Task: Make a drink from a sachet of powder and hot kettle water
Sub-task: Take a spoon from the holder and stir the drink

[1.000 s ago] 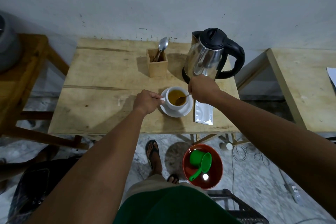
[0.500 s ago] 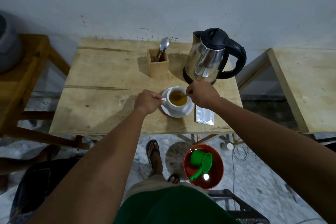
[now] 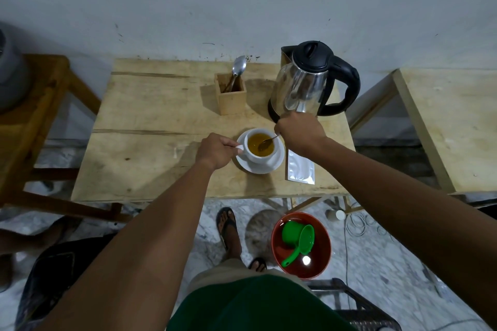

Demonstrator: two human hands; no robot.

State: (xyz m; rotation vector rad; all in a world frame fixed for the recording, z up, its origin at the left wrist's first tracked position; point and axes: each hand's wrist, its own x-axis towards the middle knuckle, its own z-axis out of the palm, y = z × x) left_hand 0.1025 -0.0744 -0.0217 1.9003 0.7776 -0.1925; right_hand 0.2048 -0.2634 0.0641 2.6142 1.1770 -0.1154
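A white cup point(image 3: 259, 157) holding a yellow-brown drink stands on a white saucer point(image 3: 269, 168) near the front of the wooden table point(image 3: 150, 126). My left hand point(image 3: 216, 150) grips the cup's handle. My right hand point(image 3: 298, 130) pinches a small spoon point(image 3: 266, 143) whose bowl dips into the drink. A silver sachet point(image 3: 300, 166) lies flat just right of the saucer. The steel kettle point(image 3: 304, 83) with black lid and handle stands behind my right hand.
A wooden holder point(image 3: 232, 95) with a spoon point(image 3: 239, 66) in it stands left of the kettle. Another wooden table point(image 3: 451, 126) is at the right, a wooden stool point(image 3: 35, 105) at the left. A red basin point(image 3: 320, 255) with a green scoop sits on the floor.
My right hand has circled the spoon in the cup, moving left over it and then back to the right rim. My left hand stays on the handle.
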